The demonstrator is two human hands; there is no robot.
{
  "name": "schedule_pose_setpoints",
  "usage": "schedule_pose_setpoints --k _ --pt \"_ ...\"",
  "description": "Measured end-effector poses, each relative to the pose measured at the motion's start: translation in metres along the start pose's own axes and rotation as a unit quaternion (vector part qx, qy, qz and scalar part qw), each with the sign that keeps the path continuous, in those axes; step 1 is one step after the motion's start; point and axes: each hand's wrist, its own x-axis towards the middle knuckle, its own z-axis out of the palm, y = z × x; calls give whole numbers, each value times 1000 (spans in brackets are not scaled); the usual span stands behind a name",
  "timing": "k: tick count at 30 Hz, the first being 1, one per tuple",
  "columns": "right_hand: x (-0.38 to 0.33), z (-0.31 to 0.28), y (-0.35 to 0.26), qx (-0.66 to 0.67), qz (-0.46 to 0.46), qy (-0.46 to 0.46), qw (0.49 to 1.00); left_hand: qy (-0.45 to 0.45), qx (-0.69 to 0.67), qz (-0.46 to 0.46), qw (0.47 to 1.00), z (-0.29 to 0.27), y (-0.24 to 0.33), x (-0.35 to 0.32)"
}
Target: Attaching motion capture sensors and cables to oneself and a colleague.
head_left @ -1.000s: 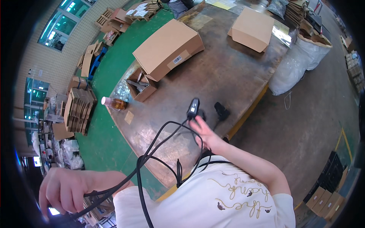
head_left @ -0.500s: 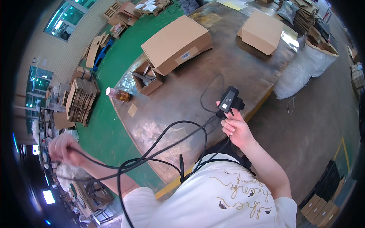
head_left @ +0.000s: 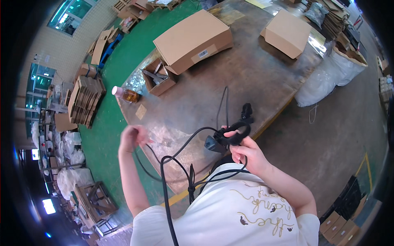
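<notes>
Currently, right hand [head_left: 250, 155] over near end of bench [head_left: 242, 76], close to right edge, fingers curled, gripping black device [head_left: 214, 144] with strap loop. Left hand [head_left: 134, 137] blurred, above left edge, fingers bent at black cable [head_left: 166, 197]; cannot tell whether they pinch it. Cable loops between hands, down over shirt [head_left: 205, 213]. Bottle [head_left: 126, 94] beside left edge; small open box [head_left: 165, 87] next to large box [head_left: 193, 39], second carton [head_left: 287, 33] toward far right edge.

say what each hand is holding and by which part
The right hand holds the black device at its curved, loop-shaped part. The left hand holds a black cable; blur hides exactly where.
</notes>
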Motion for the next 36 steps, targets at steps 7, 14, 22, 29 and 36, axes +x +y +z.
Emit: schedule_pose_setpoints --k 7,14,22,29,36 --pt "19 -14 35 -195 139 44 970 -337 212 -328 857 88 -77 17" --pt "23 -4 31 -203 152 46 966 -262 195 -256 910 134 -104 6" --pt "14 -18 18 -137 113 37 983 -183 70 -119 973 125 -107 18" --pt "11 -45 9 -138 70 124 980 -172 121 -200 957 43 -81 29" --pt "10 -31 -13 -48 -70 94 992 -56 -10 -372 927 -124 -127 -5"
